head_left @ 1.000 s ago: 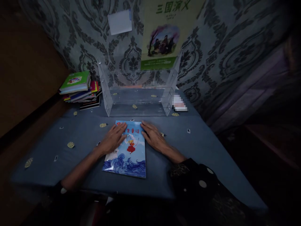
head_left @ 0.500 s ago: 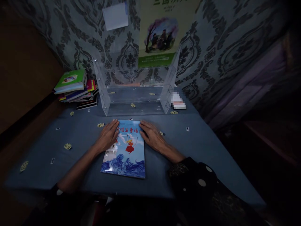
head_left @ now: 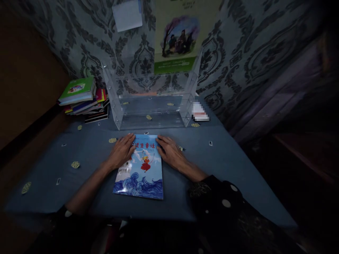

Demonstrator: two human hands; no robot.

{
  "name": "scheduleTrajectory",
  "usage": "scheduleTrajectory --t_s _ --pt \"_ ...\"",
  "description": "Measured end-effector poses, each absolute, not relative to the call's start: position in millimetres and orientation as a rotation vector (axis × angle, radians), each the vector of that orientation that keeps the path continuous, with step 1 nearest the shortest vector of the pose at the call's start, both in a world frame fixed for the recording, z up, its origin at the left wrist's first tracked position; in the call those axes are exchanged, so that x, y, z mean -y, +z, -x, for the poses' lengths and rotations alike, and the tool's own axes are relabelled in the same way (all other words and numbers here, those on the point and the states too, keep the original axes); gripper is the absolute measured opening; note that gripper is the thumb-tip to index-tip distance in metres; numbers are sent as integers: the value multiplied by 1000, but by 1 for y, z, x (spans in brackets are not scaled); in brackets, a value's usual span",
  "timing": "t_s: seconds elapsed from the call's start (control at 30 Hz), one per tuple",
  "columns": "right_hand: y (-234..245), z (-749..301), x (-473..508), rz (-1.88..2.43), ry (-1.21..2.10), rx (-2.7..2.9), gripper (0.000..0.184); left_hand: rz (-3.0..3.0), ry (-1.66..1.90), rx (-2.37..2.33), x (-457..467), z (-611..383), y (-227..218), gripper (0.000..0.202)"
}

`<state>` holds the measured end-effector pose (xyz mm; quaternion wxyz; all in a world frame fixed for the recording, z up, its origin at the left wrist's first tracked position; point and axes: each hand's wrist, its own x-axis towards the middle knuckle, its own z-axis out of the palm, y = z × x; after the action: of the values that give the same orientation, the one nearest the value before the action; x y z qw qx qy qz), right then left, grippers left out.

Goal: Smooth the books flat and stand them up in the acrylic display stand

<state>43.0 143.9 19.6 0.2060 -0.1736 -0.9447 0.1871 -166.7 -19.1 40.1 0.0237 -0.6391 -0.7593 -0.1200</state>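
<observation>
Blue book (head_left: 148,173): we had it flat on the table (head_left: 225,169), front cover up, just in front of the clear stand (head_left: 159,121).
Long axis: it ran away from us toward the stand, its far end slightly to the right.
Facing: the red title (head_left: 144,145) was at the far end and the painted waves (head_left: 139,185) nearest us, so the cover read upright.
Cover: glossy and rectangular, with pale glare at lower left.
Left hand (head_left: 122,151): we rested it palm down over the book's far left edge.
Right hand (head_left: 171,153): our fingertips touched the far right edge.
Grip: wide and flat on both sides; neither hand was closed around the book.
Stand: transparent, hard-looking, with slanted side panels.
Table: smooth, dull blue, printed with yellow pineapples.
Book stack (head_left: 79,97): uneven, green on top, left of the stand.
Wall (head_left: 233,67): dark, leafy scrollwork.
</observation>
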Motion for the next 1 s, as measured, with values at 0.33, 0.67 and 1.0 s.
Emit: scheduleTrajectory --t_s 0.33,0.67,1.0 --pt "21 -44 -142 465 484 2611 39 1991 -334 2348 13 162 45 49" --pt "19 -45 -142 424 547 2562 41 2011 -297 2321 3 159 49 49" --pt "20 -45 -140 442 531 2583 40 2094 -304 2267 -6 153 46 53"
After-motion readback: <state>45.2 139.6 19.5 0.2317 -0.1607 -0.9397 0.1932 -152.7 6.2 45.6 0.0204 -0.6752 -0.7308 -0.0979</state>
